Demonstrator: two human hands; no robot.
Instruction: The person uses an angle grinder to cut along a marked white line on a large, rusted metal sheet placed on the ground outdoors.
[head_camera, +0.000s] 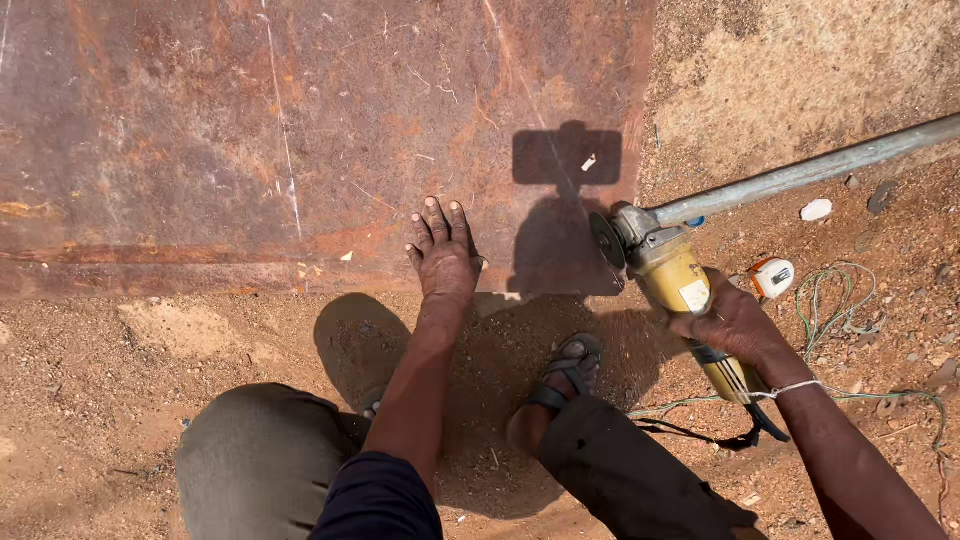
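From up here I see my right hand (735, 325) wrapped around the body of a yellow grinder (672, 275), fingers curled tight over the rear half of it, near where the black cord (745, 432) leaves the tail. The grinder's long axis runs on a slant — tail low and to the right by my wrist, head up and to the left — so the dark disc (605, 240) sits at the far end from my fingers, just at the right edge of the rusty steel sheet (300, 130). Whether the disc actually touches the sheet I cannot tell; it looks just beside the edge. My left hand (443, 255) lies flat on the sheet near its lower edge, palm down, fingers spread and straight, gripping nothing. That puts the disc to the right of my left fingers, near but apart, with the shadow of my head between them. The right hand is the one on the tool; the left only presses the plate. A grey pipe (800, 175) slants away from the grinder's head toward the upper right, a tape measure (772, 277) and green wire (840, 300) lie on the dirt beyond my right hand, and my sandal (568, 368) rests below the sheet.
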